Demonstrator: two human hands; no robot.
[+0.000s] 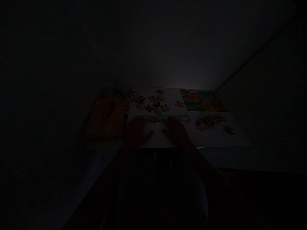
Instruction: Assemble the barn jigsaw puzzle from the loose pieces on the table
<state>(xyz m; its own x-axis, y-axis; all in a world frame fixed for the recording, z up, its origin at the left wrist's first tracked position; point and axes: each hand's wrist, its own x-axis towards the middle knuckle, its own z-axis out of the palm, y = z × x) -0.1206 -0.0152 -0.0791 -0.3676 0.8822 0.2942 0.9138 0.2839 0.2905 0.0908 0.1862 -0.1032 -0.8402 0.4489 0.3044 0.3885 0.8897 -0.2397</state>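
The picture is very dark. My left hand point(137, 131) lies on a white board point(157, 137), its thumb stretched toward the middle. Across from it, my right hand point(177, 131) rests with its fingers spread. Between and under their fingertips runs a joined strip of jigsaw puzzle point(154, 119), with a dark roof shape in it. The strip reaches past my right hand to small tabs at its right end. Both hands touch its lower edge, and neither grips a piece that I can make out.
Loose puzzle pieces point(152, 103) lie beyond my hands. A colourful picture sheet point(203, 100) is at the board's back right, with a piled heap of pieces point(211, 121) before it. An orange box or bag point(105, 118) sits left. A wall point(153, 48) rises behind.
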